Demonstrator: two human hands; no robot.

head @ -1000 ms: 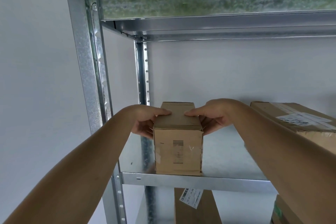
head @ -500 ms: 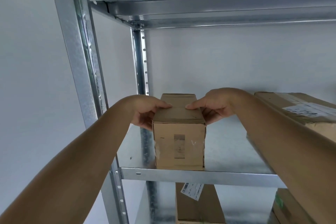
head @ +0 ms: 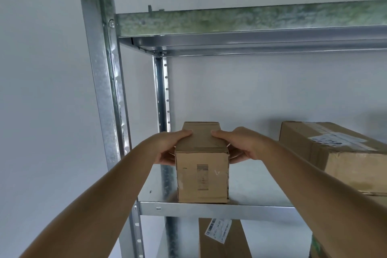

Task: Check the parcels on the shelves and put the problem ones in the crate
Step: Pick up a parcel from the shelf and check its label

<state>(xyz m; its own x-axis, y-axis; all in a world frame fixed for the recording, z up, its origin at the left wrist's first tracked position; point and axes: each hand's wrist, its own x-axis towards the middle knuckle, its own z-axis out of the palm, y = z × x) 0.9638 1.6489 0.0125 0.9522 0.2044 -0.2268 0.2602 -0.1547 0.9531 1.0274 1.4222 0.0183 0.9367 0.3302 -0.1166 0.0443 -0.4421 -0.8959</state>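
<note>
A galvanised metal shelf (head: pixel 209 208) carries a large parcel (head: pixel 343 159) at right and a small parcel (head: pixel 202 176) at its near edge, left of centre, well apart. The left hand (head: pixel 167 148) and right hand (head: pixel 236 145) grip the small parcel's sides, thumbs on top, arms reaching forward.

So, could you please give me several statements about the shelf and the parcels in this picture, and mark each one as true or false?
1. Both hands hold the small box. True: left hand and right hand grip its sides.
2. The small box stands on the shelf. True.
3. A larger box sits to the left of the small box. False: it sits to the right.
4. The larger box has no label. False: a white label is on its top.
5. The shelf below holds a labelled parcel. True.
</note>
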